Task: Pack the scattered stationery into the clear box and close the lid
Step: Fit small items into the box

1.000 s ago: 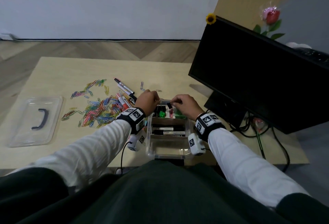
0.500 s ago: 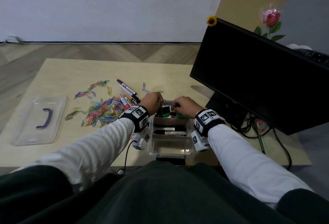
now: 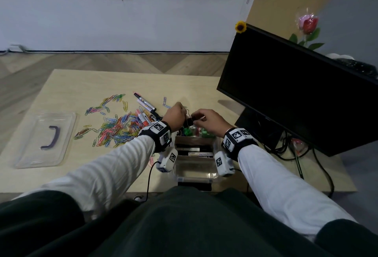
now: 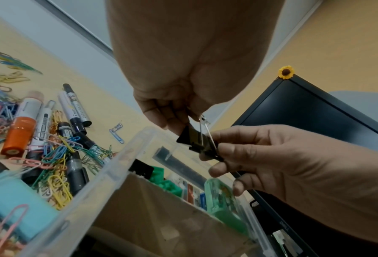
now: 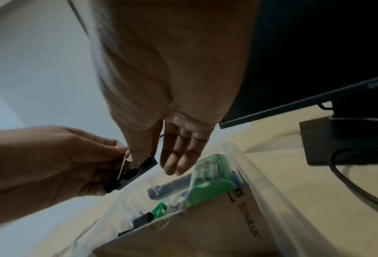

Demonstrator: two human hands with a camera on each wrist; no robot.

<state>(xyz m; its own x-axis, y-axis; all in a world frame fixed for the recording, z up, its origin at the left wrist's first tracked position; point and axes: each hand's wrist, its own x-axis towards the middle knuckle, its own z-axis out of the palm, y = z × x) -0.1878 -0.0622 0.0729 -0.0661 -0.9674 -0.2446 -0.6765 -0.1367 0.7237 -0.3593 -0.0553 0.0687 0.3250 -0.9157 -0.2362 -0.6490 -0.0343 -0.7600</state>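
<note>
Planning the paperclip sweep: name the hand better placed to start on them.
Left, probably. The left hand is nearer the paperclips left of the clear box; the right hand sits on the far side. Both pinch the binder clip.

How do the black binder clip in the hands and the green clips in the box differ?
The black binder clip is held above the clear box, pinched by both the left hand and right hand; the green clips lie untouched inside the box. Black versus green. Both are stationery clips.
</note>
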